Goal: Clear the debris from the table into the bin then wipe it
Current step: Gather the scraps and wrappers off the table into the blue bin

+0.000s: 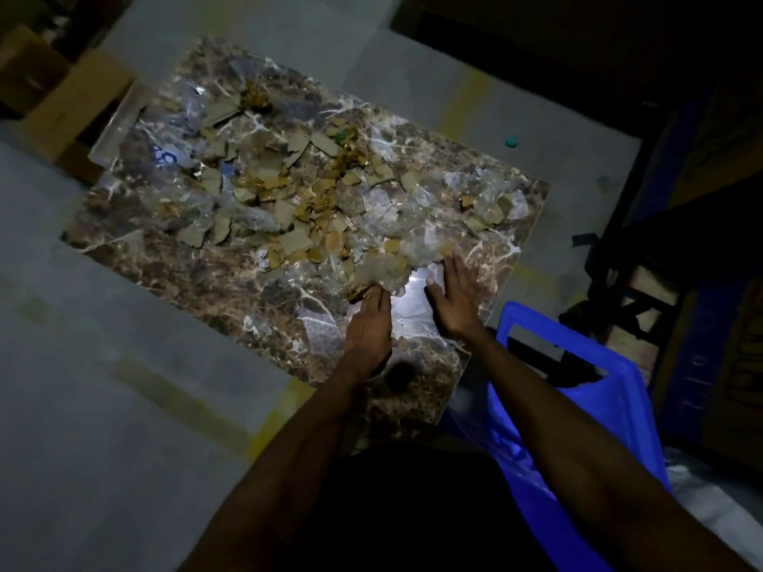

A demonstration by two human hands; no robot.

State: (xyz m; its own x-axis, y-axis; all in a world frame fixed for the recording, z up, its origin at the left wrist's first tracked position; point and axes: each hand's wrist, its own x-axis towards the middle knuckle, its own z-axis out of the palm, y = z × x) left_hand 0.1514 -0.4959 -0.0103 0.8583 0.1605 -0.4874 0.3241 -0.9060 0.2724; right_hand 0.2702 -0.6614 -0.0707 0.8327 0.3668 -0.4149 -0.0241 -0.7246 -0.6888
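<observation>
Head view shows both flat-fingered hands, left hand [370, 324] and right hand [454, 299], gathering debris [289, 192] still covering the table [231, 291]; bin [578, 390] waits lower right, wiping undone.

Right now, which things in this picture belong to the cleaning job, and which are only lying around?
Belong to the job:
- debris on the table
- blue bin beside the table
- left hand and right hand, at the near clear plastic

Just lying about:
- cardboard boxes on the floor
- small green object on the floor

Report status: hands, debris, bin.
Left hand and right hand open, flat at the debris edge. Debris across the table. Blue bin at right, unobstructed.
</observation>
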